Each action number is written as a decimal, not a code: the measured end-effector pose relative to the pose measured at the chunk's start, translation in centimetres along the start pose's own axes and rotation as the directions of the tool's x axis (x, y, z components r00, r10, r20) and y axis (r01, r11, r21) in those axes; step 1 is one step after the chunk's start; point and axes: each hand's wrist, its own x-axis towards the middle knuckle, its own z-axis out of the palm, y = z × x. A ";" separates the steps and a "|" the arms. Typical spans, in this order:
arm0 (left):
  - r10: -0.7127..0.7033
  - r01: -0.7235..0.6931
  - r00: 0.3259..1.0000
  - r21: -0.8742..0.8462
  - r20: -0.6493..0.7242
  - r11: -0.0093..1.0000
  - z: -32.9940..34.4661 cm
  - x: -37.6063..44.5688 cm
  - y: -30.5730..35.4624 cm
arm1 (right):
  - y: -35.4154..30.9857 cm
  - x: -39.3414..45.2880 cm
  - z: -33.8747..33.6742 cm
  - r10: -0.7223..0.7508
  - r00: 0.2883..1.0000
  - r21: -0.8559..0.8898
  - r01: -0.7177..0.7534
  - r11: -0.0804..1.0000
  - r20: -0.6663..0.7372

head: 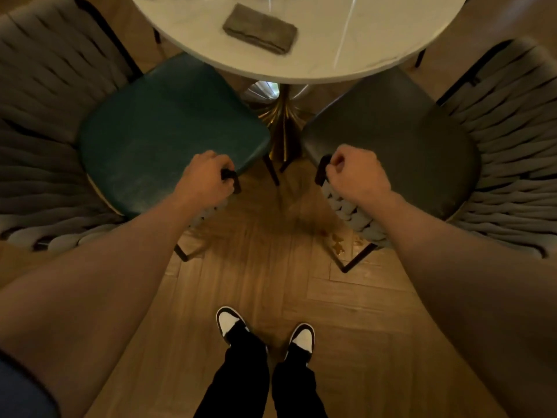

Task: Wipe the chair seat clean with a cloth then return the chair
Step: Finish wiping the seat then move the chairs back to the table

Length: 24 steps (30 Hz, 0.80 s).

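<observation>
The folded grey-brown cloth point(259, 28) lies on the round white marble table point(376, 52), up at 12 o'clock from both hands. Neither hand touches it. Its long side runs slanted, from about 10 o'clock down to 4 o'clock. It sits a bit to the left of the middle, so the left hand point(206, 178) looks like the nearer one, but both are well apart from it.

The left hand is curled tight round the dark end of the armrest on the chair with the shiny teal seat point(168, 131). That chair is at 10 o'clock from the feet. The right hand point(357, 176) is curled round the dark armrest end of the chair with the dull grey seat point(391, 140), at 2 o'clock. Both chairs have woven grey backs and sit partly tucked under the table.

I think the wiping has not started, since the cloth is still neatly folded. To get it, one hand must let go and reach straight ahead over the table edge.
</observation>
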 end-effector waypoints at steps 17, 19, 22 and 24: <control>-0.083 0.116 0.991 0.352 -0.108 0.929 2.0 0.6 -0.6 | 7.2 -0.7 3.1 0.051 0.998 -0.492 -0.068 0.868 -0.047; -0.082 0.121 0.989 0.356 -0.122 0.927 1.9 1.0 -0.5 | 7.9 -1.1 2.9 0.068 0.996 -0.520 -0.086 0.850 -0.053; -0.088 0.131 0.987 0.352 -0.136 0.927 1.8 2.2 -0.2 | 8.6 -1.1 2.8 0.068 0.995 -0.542 -0.094 0.835 -0.067; -0.096 0.141 0.985 0.359 -0.142 0.923 1.7 3.0 -0.1 | 8.6 -1.0 2.9 0.066 0.996 -0.528 -0.087 0.845 -0.058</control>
